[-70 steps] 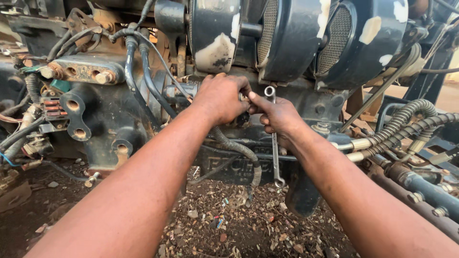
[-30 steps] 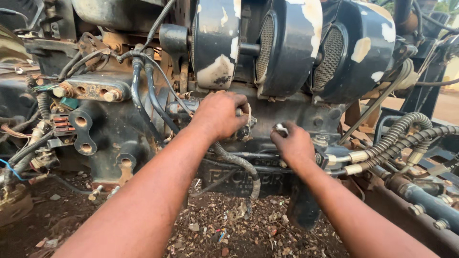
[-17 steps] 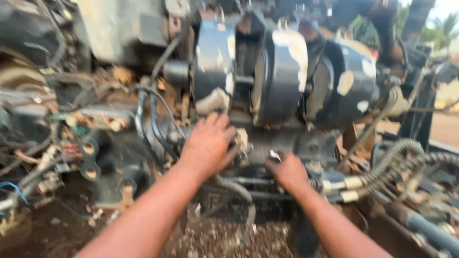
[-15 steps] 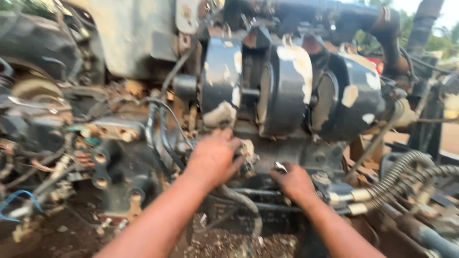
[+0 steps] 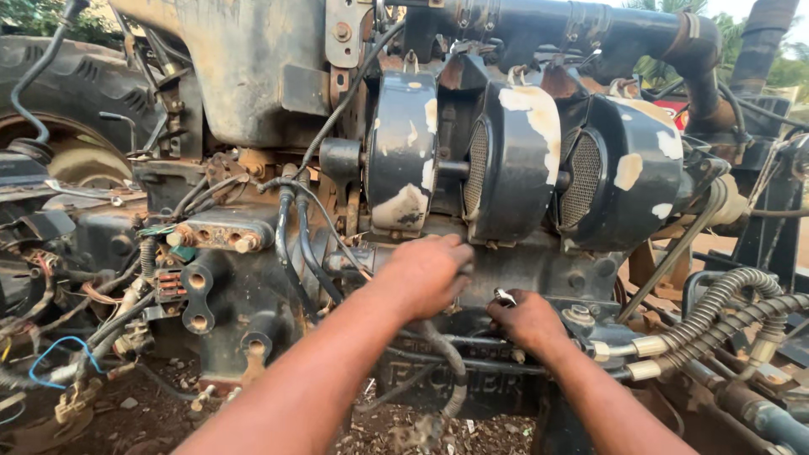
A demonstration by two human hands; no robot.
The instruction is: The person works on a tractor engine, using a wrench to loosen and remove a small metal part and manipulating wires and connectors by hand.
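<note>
My left hand (image 5: 425, 274) presses against the dark engine block (image 5: 539, 270), just under the black finned cylinder housings (image 5: 514, 160). Its fingertips reach in behind a ledge, and what they hold is hidden. My right hand (image 5: 529, 322) is a fist just to the right and lower, closed on a metal wrench (image 5: 504, 297). Only the wrench's shiny tip shows above the thumb. The two hands are a few centimetres apart.
Black hoses (image 5: 303, 244) and a rusty fuel pump (image 5: 219, 236) lie to the left. Ribbed hydraulic hoses (image 5: 725, 312) run on the right. A large tyre (image 5: 59, 93) is at the back left. Dirt and debris (image 5: 379, 430) cover the ground below.
My view has tilted up, showing more of the engine top. My right hand has dropped from the upright wrench to a closed fist lower down. My left hand stays on the same spot.
</note>
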